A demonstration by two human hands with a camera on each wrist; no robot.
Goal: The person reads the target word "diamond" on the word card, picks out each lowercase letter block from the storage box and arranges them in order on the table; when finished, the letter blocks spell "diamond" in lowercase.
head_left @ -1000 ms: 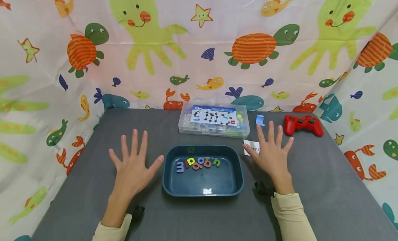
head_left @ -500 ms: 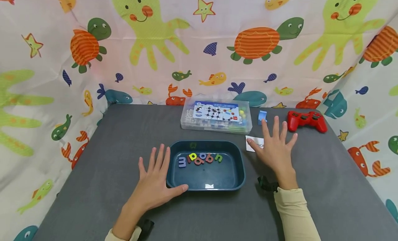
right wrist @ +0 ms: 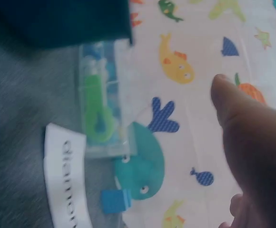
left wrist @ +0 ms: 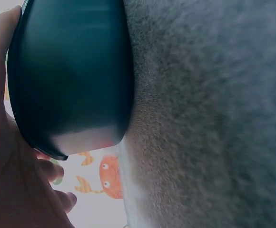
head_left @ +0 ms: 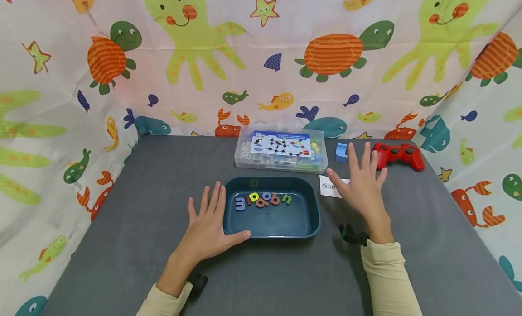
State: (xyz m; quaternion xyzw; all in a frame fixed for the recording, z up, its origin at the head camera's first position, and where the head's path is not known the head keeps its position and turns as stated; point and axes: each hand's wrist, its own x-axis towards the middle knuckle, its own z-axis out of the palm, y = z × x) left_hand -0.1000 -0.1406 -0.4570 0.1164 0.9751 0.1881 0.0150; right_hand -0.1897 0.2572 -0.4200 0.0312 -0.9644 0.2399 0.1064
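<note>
A dark blue tray (head_left: 269,225) sits mid-table with several small coloured letters (head_left: 261,203) inside, among them a purple m and a green n-shaped one. At its left end my left hand (head_left: 208,234) has its fingers straight along the side and its thumb at the front rim. Seen from the left wrist, the tray's outer wall (left wrist: 71,80) fills the upper left, with the hand at its rim. My right hand (head_left: 363,193), fingers spread, hovers over a white card (head_left: 329,187) printed "diam…", the rest hidden. That hand holds nothing.
Behind the tray lies a clear plastic box (head_left: 281,164) of molecule-model parts. A small blue block (head_left: 341,153) and a red game controller (head_left: 401,155) are at the back right, the controller partly behind my right fingers. A patterned cloth (head_left: 244,58) hangs around the table.
My left hand has come rightward from beside the tray onto its left end. The tray sits slightly farther back, closer to the clear box. The right hand stays spread over the card.
</note>
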